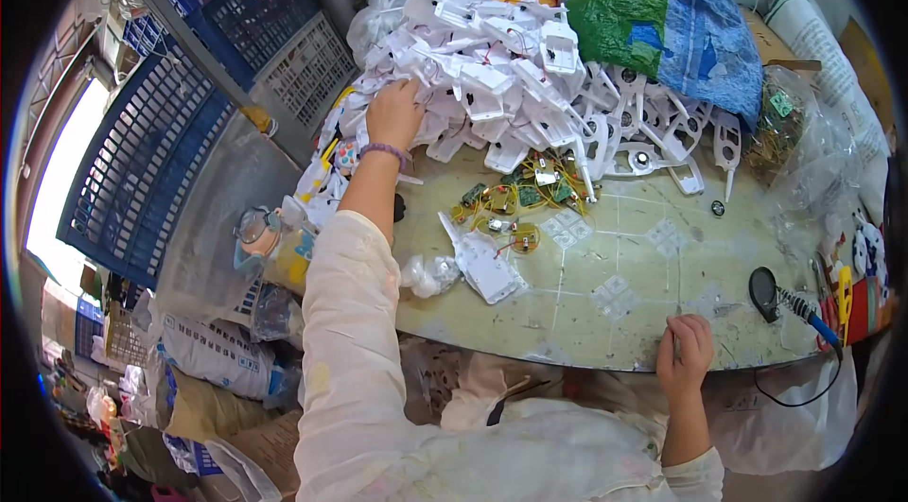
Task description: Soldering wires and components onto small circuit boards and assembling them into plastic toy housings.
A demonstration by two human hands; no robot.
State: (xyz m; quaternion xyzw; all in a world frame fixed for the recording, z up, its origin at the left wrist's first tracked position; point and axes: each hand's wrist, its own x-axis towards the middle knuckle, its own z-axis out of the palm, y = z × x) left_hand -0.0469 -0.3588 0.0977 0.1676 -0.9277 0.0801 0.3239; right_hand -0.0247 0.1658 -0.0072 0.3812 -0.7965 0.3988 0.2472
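Observation:
At the left side of a large heap of white plastic shells point(492, 67), my left hand point(394, 112) reaches in and touches the parts. Its fingertips are hidden against the shells, so its grip does not show. My right hand point(686, 351) rests at the table's front edge with its fingers curled in, and nothing shows in it. Between the hands, a single white shell point(482, 261) lies on the green table point(567, 313). Behind that shell sits a tangle of small green circuit boards with yellow wires point(530, 190). A crumpled clear plastic bag point(428, 275) lies beside the shell.
A soldering iron point(804, 308) with a round black piece near it lies at the right edge, close to yellow-handled cutters point(845, 294). A green and blue woven sack point(662, 10) covers the heap's right part. Blue crates point(142, 162) stand at the left.

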